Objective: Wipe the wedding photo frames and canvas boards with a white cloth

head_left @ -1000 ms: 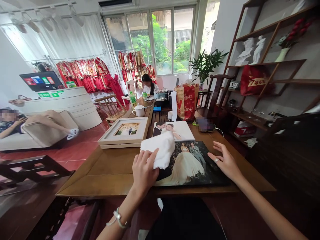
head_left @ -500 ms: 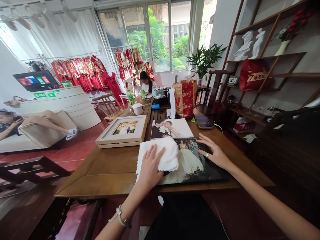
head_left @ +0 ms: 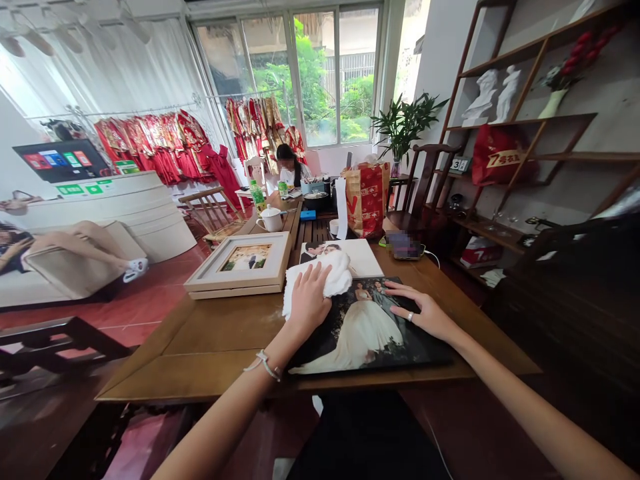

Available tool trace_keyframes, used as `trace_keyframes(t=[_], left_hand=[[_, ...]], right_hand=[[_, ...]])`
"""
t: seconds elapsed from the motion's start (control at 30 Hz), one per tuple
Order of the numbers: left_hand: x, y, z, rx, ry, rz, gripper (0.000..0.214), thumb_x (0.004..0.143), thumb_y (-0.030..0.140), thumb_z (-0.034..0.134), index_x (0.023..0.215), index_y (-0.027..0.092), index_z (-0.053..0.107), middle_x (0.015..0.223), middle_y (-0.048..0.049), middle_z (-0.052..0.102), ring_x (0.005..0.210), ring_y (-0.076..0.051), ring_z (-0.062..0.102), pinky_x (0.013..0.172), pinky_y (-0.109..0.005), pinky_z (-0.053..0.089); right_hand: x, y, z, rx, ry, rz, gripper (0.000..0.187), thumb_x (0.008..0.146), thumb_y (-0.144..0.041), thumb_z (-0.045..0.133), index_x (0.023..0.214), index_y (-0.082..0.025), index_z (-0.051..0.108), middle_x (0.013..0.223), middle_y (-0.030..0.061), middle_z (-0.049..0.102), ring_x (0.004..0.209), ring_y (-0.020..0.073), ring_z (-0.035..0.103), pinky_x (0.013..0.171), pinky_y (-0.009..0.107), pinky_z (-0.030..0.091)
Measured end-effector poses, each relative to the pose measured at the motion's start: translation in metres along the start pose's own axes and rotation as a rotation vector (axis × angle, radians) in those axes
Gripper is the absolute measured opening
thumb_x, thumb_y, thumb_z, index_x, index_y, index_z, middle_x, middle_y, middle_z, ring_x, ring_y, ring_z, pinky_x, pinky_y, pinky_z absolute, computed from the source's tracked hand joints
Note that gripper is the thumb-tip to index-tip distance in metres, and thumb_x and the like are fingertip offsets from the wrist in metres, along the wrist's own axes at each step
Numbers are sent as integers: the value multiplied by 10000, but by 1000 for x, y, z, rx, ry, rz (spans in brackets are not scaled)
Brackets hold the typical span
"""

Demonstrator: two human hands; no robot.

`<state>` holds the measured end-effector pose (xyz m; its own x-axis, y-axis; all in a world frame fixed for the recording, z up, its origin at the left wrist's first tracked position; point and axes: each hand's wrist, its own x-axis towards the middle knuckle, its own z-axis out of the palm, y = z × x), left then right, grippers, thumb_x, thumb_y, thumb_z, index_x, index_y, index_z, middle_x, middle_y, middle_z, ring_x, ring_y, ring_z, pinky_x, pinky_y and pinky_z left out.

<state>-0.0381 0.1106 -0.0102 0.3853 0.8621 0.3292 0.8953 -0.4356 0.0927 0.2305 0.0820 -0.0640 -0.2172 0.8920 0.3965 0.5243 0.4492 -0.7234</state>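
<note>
My left hand [head_left: 311, 298] presses on a folded white cloth [head_left: 341, 275], fingers curved over it. The cloth lies at the upper left corner of a dark wedding photo panel [head_left: 365, 330], which is flat on the table near its front edge. On the panel's right side rests my right hand [head_left: 423, 312], fingers spread and holding nothing. Behind the panel, a lighter wedding photo print [head_left: 367, 255] is partly covered by the cloth. Pale wooden picture frames [head_left: 239, 263], stacked, lie to the left of the cloth.
Toward the back of the wooden table [head_left: 210, 360] stand a white lidded cup [head_left: 271, 219], a green bottle [head_left: 257, 195] and a red-and-brown paper bag [head_left: 367, 200]. A phone [head_left: 404, 245] with a cable lies at right. One person [head_left: 291, 165] sits at the far end.
My left hand and the cloth have moved up and away across the panel, uncovering its lower left part. My right hand stays on the panel's right side.
</note>
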Motion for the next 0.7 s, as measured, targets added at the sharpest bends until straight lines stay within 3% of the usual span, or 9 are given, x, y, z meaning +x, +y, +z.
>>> trace_keyframes(t=[0.27, 0.5, 0.7], left_hand=[[-13, -6, 11, 0, -12, 41, 789, 599, 38, 458, 1362, 204, 343, 1426, -63, 335, 1328, -245, 225, 1070, -427, 186], [-6, -21, 5, -102, 37, 37, 711, 622, 60, 423, 1327, 147, 390, 1325, -82, 465, 1243, -235, 375, 1013, -363, 305], [-12, -23, 11, -106, 7, 68, 777, 569, 46, 433, 1334, 177, 386, 1385, -65, 398, 1300, -234, 285, 1051, -406, 233]], right_hand=[[1, 5, -2, -41, 5, 7, 391, 750, -397, 624, 1123, -279, 610, 1336, 45, 499, 1235, 256, 447, 1050, 467, 326], [5, 17, 1, 78, 73, 37, 362, 741, -379, 643, 1075, -240, 632, 1273, 77, 557, 1197, 253, 490, 1044, 455, 342], [6, 17, 6, 136, 151, 15, 363, 753, -353, 628, 1096, -232, 621, 1215, 68, 604, 1177, 240, 512, 1046, 448, 351]])
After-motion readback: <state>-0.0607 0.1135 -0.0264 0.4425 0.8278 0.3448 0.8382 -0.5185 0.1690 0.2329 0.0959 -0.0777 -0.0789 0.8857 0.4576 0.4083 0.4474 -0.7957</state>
